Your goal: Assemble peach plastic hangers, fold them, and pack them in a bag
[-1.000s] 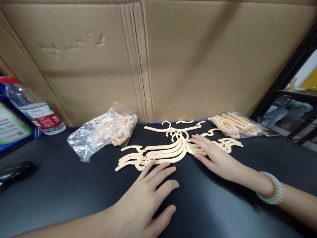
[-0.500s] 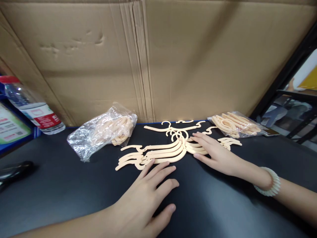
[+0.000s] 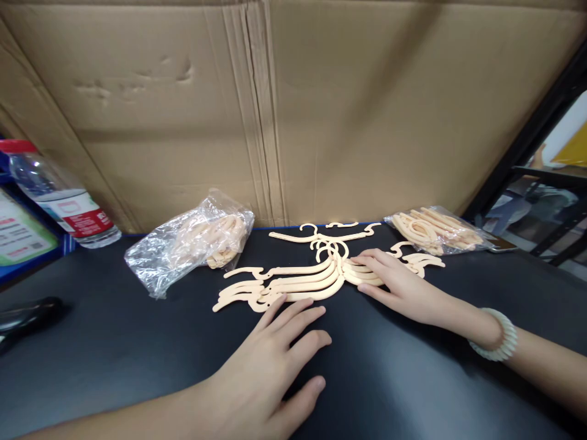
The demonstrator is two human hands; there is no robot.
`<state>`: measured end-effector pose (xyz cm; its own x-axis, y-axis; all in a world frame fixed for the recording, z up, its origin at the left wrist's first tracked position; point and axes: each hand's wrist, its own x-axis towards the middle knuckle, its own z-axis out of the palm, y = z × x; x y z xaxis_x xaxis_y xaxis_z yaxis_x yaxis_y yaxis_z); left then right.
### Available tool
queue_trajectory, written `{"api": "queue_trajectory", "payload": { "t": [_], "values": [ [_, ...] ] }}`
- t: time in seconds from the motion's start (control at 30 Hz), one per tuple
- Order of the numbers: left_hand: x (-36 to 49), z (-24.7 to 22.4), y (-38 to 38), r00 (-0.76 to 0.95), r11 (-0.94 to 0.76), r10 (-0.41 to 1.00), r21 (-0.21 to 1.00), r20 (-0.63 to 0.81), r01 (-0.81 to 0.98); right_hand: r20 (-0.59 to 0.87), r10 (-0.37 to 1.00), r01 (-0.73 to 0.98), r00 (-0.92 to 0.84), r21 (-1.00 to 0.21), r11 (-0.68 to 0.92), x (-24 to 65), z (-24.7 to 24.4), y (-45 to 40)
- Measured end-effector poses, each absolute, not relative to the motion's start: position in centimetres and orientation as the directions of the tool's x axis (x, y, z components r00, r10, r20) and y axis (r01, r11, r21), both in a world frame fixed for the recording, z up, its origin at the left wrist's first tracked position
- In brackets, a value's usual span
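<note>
Beneath the right hand point(image 3: 403, 290), half-hidden hangers point(image 3: 340, 275).

No words or numbers can be read. The plastic bottle point(image 3: 48, 177) at the left of the frame has a red and white label point(image 3: 89, 223), but its marks are too blurry. The printed sheet point(image 3: 22, 229) at the left edge has tiny, fuzzy print.

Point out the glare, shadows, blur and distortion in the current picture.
Head view: bright glints on the crinkled left bag, a pale sheen on the black table; head view: a dark diagonal shadow across the cardboard; head view: hangers fairly sharp, shelf at right softer; head view: the bottle leans, perhaps from wide-lens stretch.
</note>
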<state>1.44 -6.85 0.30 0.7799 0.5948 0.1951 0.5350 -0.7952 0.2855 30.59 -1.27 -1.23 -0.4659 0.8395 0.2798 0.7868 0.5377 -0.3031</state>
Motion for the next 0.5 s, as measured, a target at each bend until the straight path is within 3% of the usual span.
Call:
{"api": "queue_trajectory", "payload": {
  "t": [0.5],
  "values": [
    [1.32, 0.16, -6.79, 0.793, -0.802, 0.580, 0.301, 0.185, 0.517, 0.282, 0.827, 0.764, -0.485, -0.324, 0.558, 30.63, -1.01, -1.17]
  ]
}}
